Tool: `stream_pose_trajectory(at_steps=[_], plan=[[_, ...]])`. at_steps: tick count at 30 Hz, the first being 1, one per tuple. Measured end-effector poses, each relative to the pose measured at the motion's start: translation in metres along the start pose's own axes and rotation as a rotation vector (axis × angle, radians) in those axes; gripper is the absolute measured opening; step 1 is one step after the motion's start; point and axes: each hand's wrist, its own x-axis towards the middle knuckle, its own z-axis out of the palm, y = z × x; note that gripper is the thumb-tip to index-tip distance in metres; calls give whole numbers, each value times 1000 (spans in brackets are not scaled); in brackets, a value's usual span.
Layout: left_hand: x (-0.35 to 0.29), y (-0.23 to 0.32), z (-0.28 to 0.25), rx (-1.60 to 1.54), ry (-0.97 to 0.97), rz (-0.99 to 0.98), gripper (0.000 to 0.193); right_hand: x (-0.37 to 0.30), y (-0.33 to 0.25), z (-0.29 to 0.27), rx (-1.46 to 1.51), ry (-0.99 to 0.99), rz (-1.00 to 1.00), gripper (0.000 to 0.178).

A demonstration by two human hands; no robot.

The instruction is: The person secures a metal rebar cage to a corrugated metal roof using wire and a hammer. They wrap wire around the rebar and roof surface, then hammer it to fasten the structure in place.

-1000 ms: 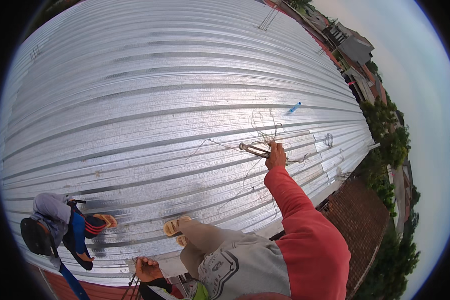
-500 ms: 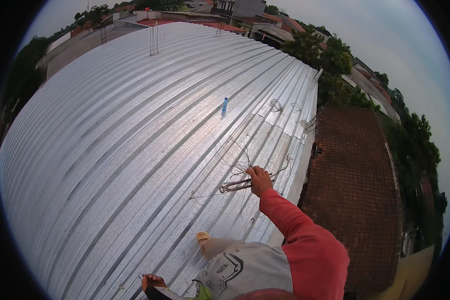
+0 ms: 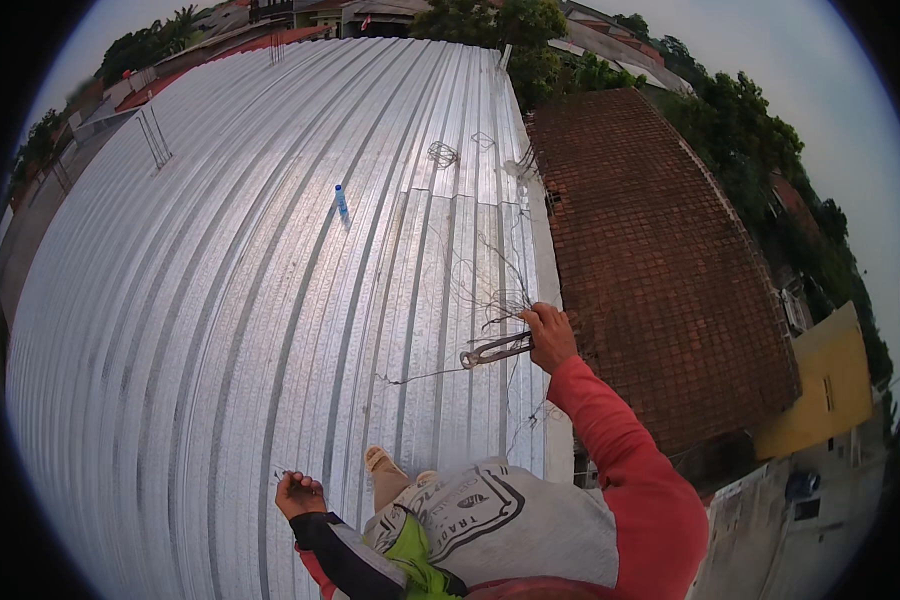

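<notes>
Right hand (image 3: pixel 552 338) was wrapped tight round pincers (image 3: pixel 485 354) and loose wires (image 3: pixel 515 303) by the metal roof's (image 3: pixel 220 330) right edge, left hand (image 3: pixel 300 495) half-curled, contents unclear; snagging strands might've tugged the pincers over that edge.

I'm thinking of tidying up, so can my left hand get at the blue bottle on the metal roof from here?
Probably not from here: the blue bottle is much farther out across the metal roof than the left hand, though nothing visible blocks the stretch between them.
</notes>
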Motion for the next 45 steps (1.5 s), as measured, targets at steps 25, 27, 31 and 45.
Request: stream_pose_trajectory(at_steps=[25, 27, 31, 45], plan=[[322, -129, 303, 236, -38, -431, 7, 89, 154, 26, -186, 97, 353, 58], [336, -151, 346, 239, -30, -409, 8, 114, 186, 39, -151, 107, 353, 61], [371, -167, 417, 253, 22, -367, 7, 175, 241, 75, -73, 64, 356, 62], [658, -171, 519, 178, 32, -418, 7, 426, 345, 249, -75, 2, 345, 59]])
